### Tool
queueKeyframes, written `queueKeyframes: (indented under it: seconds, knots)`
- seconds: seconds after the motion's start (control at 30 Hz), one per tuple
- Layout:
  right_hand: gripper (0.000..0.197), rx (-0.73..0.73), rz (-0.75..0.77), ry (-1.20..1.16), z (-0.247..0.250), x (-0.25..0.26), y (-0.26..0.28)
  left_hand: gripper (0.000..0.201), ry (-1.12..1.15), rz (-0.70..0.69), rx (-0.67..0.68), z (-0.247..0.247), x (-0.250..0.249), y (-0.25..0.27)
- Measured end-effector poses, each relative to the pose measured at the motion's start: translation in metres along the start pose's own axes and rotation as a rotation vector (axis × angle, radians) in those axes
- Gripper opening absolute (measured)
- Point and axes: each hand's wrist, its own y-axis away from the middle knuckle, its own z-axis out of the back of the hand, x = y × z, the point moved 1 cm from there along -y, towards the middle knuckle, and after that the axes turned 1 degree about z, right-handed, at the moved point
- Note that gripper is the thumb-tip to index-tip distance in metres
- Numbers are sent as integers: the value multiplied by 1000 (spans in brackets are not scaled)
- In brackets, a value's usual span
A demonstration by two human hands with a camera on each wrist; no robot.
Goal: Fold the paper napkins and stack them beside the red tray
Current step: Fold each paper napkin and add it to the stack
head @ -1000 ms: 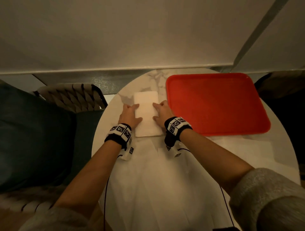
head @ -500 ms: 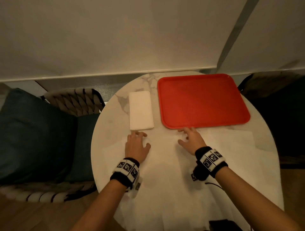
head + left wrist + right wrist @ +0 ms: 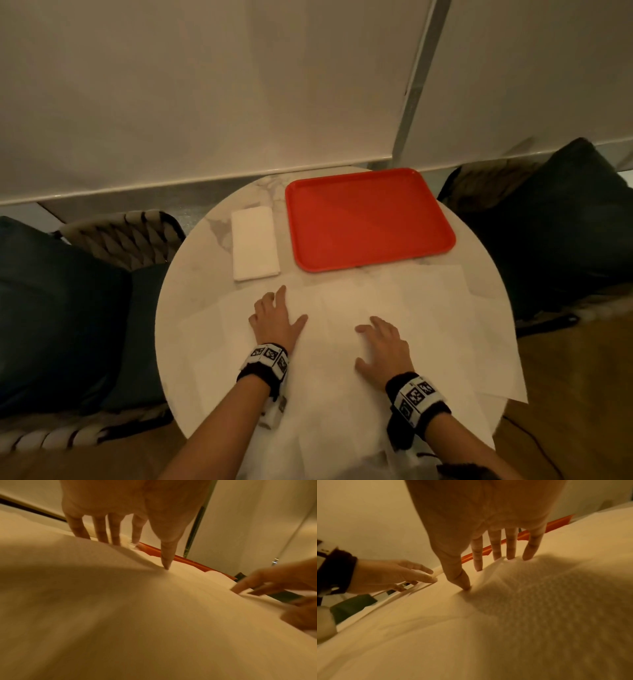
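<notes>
A folded white napkin lies on the round marble table just left of the red tray. Several unfolded white napkins are spread, overlapping, across the near half of the table. My left hand rests flat on them with its fingers spread; the left wrist view shows its fingertips touching the paper. To the right, my right hand also lies on the sheets, fingers straight, and its fingertips press the paper in the right wrist view. Neither hand holds anything.
The table stands against a pale wall. A woven chair with dark cushions sits to the left, another dark cushion to the right. One napkin corner overhangs the table's right edge.
Both hands left the folded napkin beside the tray and drew back toward me; they now rest on the unfolded napkins. The folded napkin stays where it was.
</notes>
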Motion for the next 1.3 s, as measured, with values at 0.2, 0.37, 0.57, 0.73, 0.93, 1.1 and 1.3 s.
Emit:
queueKeyframes:
  seconds: [0.2, 0.37, 0.57, 0.73, 0.93, 1.1, 1.3]
  knots:
    - [60, 3, -2, -55, 3, -3, 0, 44, 356, -53, -36, 9, -4, -11]
    - [55, 35, 13, -113, 12, -7, -4, 13, 447, -161, -75, 21, -19, -6]
    - [76, -163, 13, -337, 56, -5, -24, 8, 685, -284, -144, 55, -40, -3]
    - [101, -287, 27, -585, 93, 2, -45, 18, 892, -353, -150, 92, -46, 1]
    - [13, -260, 185, -1014, 127, 43, -50, 33, 1202, -156, -87, 125, -46, 0]
    - [15, -326, 176, -1079, 138, 68, -57, 26, 1159, 16, 77, 106, -35, 2]
    - [11, -463, 243, -949, 130, 91, -52, 7, 1172, -41, -81, 101, -38, 7]
